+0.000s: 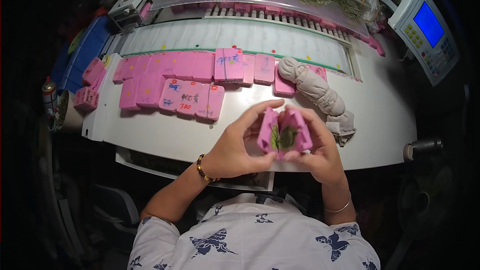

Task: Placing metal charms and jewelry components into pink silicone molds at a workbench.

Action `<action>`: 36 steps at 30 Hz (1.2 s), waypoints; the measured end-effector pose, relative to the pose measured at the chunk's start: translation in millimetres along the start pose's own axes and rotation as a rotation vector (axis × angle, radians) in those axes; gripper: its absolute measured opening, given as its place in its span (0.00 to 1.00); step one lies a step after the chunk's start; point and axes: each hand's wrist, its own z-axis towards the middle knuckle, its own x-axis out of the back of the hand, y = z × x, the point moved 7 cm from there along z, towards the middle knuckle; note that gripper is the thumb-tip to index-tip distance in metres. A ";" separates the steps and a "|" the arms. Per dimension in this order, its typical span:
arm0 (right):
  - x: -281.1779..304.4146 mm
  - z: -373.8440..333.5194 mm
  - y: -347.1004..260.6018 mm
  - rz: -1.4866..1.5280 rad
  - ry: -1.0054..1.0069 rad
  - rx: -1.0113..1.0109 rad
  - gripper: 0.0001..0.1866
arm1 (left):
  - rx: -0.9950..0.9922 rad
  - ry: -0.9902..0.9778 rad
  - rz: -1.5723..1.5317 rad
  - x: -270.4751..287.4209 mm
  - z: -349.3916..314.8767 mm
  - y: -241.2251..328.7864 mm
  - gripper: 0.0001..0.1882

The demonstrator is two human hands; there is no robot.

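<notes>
Over the front edge of the white table, both my hands hold a pink rubber mould (pixel 301 129), spread apart like an open book. My left hand (pixel 234 151) wraps round its left side, with the thumb at the lower edge. Round the right side curl the fingers of my right hand (pixel 324 152). Green material (pixel 288 137) shows on the inner faces of both sides; its exact shape is blurred. Beyond the hands, several closed pink moulds (pixel 190 97) lie in rows, some with handwriting. One mould (pixel 229 65) with a dark band round it sits on top of others.
A rolled grey-white cloth bundle (pixel 312 89) lies right of the moulds. Behind runs a pale green-edged strip (pixel 215 35), then a clear tray (pixel 275 0) with heaps of green pieces. A control panel (pixel 427 27) with a blue screen stands at right, a spray can (pixel 49 90) at left.
</notes>
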 end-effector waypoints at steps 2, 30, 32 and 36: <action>3.6 1.7 1.0 0.266 0.153 0.033 0.40 | 0.021 0.059 -0.188 1.9 3.3 -4.9 0.42; 13.3 5.0 -2.7 0.028 0.279 0.256 0.34 | 0.045 0.217 -0.245 -5.0 14.0 -16.7 0.23; 7.2 3.1 -13.0 -0.208 0.217 0.336 0.38 | 0.275 -0.057 -0.472 -31.5 10.9 -16.6 0.26; -1.6 3.9 -13.5 -0.124 0.246 0.352 0.43 | 0.183 -0.053 -0.501 -36.7 14.1 -12.6 0.27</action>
